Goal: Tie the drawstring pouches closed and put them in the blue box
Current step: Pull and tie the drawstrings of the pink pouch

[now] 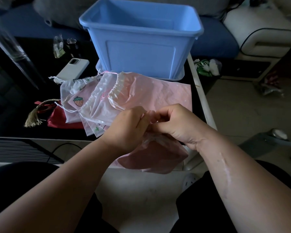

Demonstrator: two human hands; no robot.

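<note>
From the head camera, the left hand (128, 126) and the right hand (176, 125) are drawn together, knuckles nearly touching. The fingers of both are curled and pinch the gathered mouth of a pink pouch (151, 157), whose body hangs below the wrists, off the near edge of the table (202, 101). The cord itself is hidden between the fingers, so whether a knot is formed cannot be told.

Just beyond the hands lies a fanned pile of pouches (97, 101), mouths pointing away. A red pouch (60, 118) with a tassel sits beyond the left hand. Farther ahead stands the blue box (141, 47), and no pouch shows in the part of its inside that is visible.

The step appears to be tying the cord. To do it well, keep the mouth bunched tight with one hand while the other draws the loop through. Pull both ends evenly so the thin film does not tear, and snug the knot against the gathers before lifting the pouch forward to the box.
</note>
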